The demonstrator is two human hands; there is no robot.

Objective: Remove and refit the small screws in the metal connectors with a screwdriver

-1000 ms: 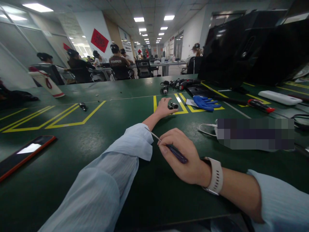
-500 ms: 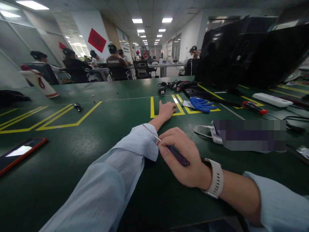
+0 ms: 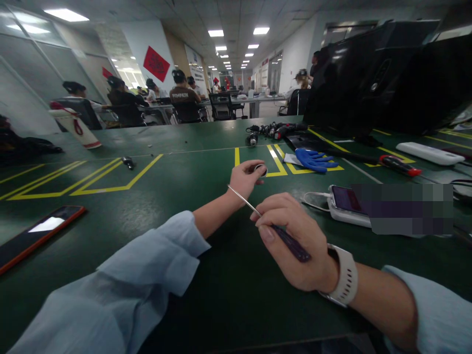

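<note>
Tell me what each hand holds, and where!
Right hand: a thin tool, fingers where its handle meets the shaft. Left hand: a small round-ended part, around its side.

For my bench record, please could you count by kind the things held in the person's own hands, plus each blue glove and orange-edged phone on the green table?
Thin-shafted tool, in the right hand: 1
Round metal-rimmed part, in the left hand: 1
Blue glove: 1
Orange-edged phone: 1
Total: 4

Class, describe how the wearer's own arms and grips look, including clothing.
The left sleeve is light blue with a wide, loose cuff; the right sleeve is light blue too. A pale wrist strap with a row of slots sits behind the right grip. Both that grip and the left grip are ungloved.
</note>
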